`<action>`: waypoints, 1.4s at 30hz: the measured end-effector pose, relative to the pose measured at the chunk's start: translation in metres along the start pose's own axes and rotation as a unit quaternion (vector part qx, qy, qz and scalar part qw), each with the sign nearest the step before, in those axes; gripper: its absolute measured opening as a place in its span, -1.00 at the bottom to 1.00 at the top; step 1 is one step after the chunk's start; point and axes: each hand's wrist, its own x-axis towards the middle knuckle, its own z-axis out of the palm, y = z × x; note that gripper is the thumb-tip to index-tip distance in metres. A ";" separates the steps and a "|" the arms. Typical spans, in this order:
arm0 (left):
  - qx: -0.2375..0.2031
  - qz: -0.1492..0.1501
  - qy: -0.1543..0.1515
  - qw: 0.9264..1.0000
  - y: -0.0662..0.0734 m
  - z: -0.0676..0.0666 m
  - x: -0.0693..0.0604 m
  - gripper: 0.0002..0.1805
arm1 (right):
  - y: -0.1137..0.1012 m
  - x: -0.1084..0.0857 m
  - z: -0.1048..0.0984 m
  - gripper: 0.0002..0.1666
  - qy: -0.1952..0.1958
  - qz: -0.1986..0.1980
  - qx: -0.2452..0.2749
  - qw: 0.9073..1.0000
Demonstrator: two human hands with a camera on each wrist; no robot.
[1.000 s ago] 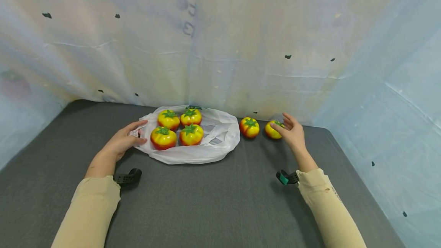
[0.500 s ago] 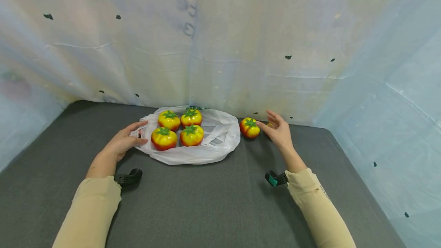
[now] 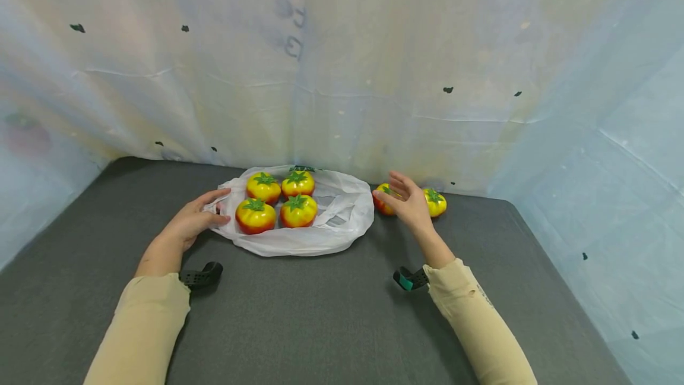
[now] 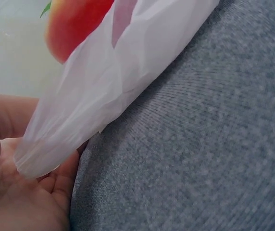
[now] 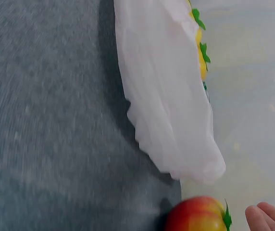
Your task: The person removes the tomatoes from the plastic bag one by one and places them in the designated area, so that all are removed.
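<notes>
Tomatoes [image 3: 255, 217], round, glossy red-and-yellow, are held in a white plastic bag [image 3: 299, 246], its edge gripped by the left hand [image 3: 189, 221]; the outermost tomato [image 3: 435, 204] has been passed by the empty, loosely spread right hand [image 3: 412, 208], seemingly favouring the bag-side tomato [image 5: 195, 216].

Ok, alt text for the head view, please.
A person's left grip holds the left edge of a white plastic bag with four red-and-yellow tomatoes inside, on a dark grey table. The right grip, holding nothing, is by a tomato just right of the bag; another tomato lies farther right.
</notes>
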 end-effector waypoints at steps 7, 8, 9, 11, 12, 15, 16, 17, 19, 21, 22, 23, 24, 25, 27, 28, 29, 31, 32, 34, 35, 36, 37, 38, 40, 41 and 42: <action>0.000 -0.004 0.006 1.000 -0.002 0.001 0.002 -0.15 | -0.003 -0.001 0.016 -0.24 -0.023 -0.016 0.016 0.999; 0.001 -0.004 0.007 1.000 -0.002 0.001 0.002 -0.16 | -0.003 -0.001 0.019 -0.24 -0.026 -0.017 0.017 0.999; 0.001 -0.004 0.008 1.000 -0.002 0.002 0.002 -0.17 | -0.004 -0.001 0.021 -0.24 -0.030 -0.017 0.018 0.999; 0.000 -0.005 0.008 1.000 -0.002 0.002 0.002 -0.19 | -0.005 0.000 0.026 -0.24 -0.037 -0.018 0.020 0.999; -0.001 -0.005 0.008 1.000 -0.001 0.002 0.002 -0.19 | -0.005 0.000 0.029 -0.24 -0.041 -0.016 0.022 0.999; -0.002 -0.002 0.006 1.000 -0.002 0.001 0.002 -0.18 | -0.007 0.000 0.037 -0.23 -0.051 -0.017 0.030 0.998; -0.002 -0.002 0.006 1.000 -0.002 0.001 0.002 -0.18 | -0.007 0.001 0.040 -0.23 -0.054 -0.018 0.034 0.998; -0.002 -0.001 0.006 1.000 -0.002 0.001 0.002 -0.18 | -0.007 0.001 0.042 -0.23 -0.057 -0.019 0.039 0.997; -0.001 -0.001 0.008 1.000 -0.002 0.001 0.001 -0.19 | -0.007 0.002 0.046 -0.23 -0.063 -0.023 0.044 0.997; 0.000 -0.002 0.010 1.000 -0.002 0.001 0.001 -0.20 | -0.007 0.002 0.050 -0.24 -0.066 -0.023 0.046 0.996; 0.000 -0.003 0.011 1.000 -0.002 0.002 0.001 -0.20 | -0.008 0.002 0.052 -0.25 -0.068 -0.023 0.043 0.996; 0.000 -0.003 0.012 1.000 -0.002 0.002 0.001 -0.21 | -0.008 0.001 0.053 -0.25 -0.070 -0.022 0.040 0.997; 0.001 -0.002 0.012 1.000 -0.002 0.002 0.001 -0.21 | -0.008 0.001 0.055 -0.26 -0.071 -0.022 0.036 0.997; 0.000 -0.003 0.013 1.000 -0.002 0.002 0.001 -0.21 | -0.008 0.000 0.056 -0.27 -0.072 -0.022 0.031 0.997; 0.003 -0.001 0.014 1.000 -0.002 0.002 0.001 -0.22 | -0.009 0.000 0.059 -0.28 -0.075 -0.025 0.026 0.997; 0.003 -0.001 0.014 1.000 -0.002 0.002 0.001 -0.22 | -0.009 0.000 0.061 -0.28 -0.077 -0.028 0.026 0.996; 0.004 -0.001 0.014 1.000 -0.002 0.002 0.001 -0.22 | -0.009 0.000 0.063 -0.28 -0.079 -0.030 0.025 0.996; 0.004 -0.002 0.015 1.000 -0.002 0.002 0.001 -0.21 | -0.008 0.000 0.067 -0.28 -0.082 -0.035 0.026 0.996; 0.004 -0.003 0.016 1.000 -0.002 0.002 0.001 -0.21 | -0.008 0.000 0.070 -0.29 -0.084 -0.036 0.028 0.995; 0.004 -0.006 0.018 1.000 -0.002 0.003 0.002 -0.21 | -0.008 0.000 0.074 -0.30 -0.086 -0.038 0.026 0.995; 0.003 -0.008 0.019 1.000 -0.002 0.003 0.002 -0.22 | -0.008 0.001 0.076 -0.31 -0.086 -0.038 0.024 0.995; 0.003 -0.011 0.019 1.000 -0.001 0.003 0.002 -0.22 | -0.008 0.001 0.078 -0.32 -0.086 -0.039 0.023 0.995; 0.003 -0.012 0.020 1.000 -0.001 0.003 0.002 -0.22 | -0.008 0.001 0.080 -0.32 -0.086 -0.040 0.021 0.995; 0.003 -0.013 0.020 1.000 -0.001 0.003 0.002 -0.23 | -0.009 0.001 0.083 -0.33 -0.087 -0.041 0.020 0.995; 0.003 -0.014 0.019 1.000 0.000 0.003 0.002 -0.23 | -0.010 0.001 0.086 -0.34 -0.088 -0.047 0.017 0.995; 0.003 -0.013 0.019 1.000 0.000 0.003 0.001 -0.24 | -0.011 0.001 0.088 -0.35 -0.090 -0.049 0.014 0.995; 0.002 -0.013 0.019 1.000 0.000 0.003 0.001 -0.24 | -0.012 0.001 0.090 -0.36 -0.092 -0.051 0.011 0.994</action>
